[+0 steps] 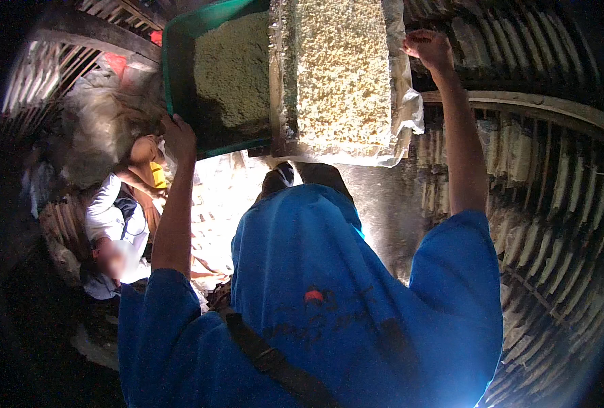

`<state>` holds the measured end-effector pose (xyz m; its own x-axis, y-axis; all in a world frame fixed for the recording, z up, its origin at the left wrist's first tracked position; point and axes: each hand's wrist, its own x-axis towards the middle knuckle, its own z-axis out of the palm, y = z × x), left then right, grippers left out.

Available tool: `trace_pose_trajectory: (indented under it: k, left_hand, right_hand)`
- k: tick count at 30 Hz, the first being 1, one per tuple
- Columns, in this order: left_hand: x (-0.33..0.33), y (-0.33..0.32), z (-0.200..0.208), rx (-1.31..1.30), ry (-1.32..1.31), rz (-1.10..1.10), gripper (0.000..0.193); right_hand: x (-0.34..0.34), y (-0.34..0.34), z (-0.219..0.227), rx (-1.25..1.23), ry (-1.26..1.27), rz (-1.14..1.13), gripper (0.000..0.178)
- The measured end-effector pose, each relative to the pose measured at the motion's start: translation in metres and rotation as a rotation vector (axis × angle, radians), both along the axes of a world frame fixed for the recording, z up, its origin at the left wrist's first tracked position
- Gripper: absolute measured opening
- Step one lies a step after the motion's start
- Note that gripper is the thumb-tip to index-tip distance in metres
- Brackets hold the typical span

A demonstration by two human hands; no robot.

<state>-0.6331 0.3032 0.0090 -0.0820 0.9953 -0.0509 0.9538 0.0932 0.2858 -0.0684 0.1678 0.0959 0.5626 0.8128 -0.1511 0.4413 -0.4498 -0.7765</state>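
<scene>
My left hand [179,138] is closed on the near left edge of a green tray [169,75]. Pale yellow crumbly grains [232,71] cover much of that tray's dark inside. Against its right side lies a shallow tray lined with clear plastic sheet [398,102], spread with brightly lit pale grains [343,71]. Beside that lined tray's far right edge is my right hand [428,49], its fingers curled in. Whether they pinch the plastic or something small is too dark to make out.
A seated person in a white top [115,211] is at my left, near a yellow object [158,175]. Behind them are heaped pale sacks [105,109]. Rows of slats [526,156] and a curved pale beam [554,103] stand at the right. My feet [278,178] are below the trays.
</scene>
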Motion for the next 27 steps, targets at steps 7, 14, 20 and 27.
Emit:
trace_pose_trajectory:
  k: [7,14,20,27]
  left_hand:
    - [-0.014,0.002,-0.018,0.013,0.021,-0.02,0.046]
    - [0.005,-0.006,0.008,0.001,0.007,0.034,0.042]
    - [0.001,-0.006,0.007,-0.068,0.036,0.064,0.042]
    - [-0.027,0.007,-0.041,0.121,0.101,-0.117,0.042]
  right_hand:
    - [0.004,0.003,0.002,0.056,-0.051,0.08,0.017]
    - [-0.069,-0.083,0.016,-0.056,0.016,0.013,0.011]
    - [-0.127,-0.123,0.012,-0.133,-0.006,-0.057,0.013]
    - [-0.081,-0.055,0.022,-0.139,-0.152,-0.048,0.014]
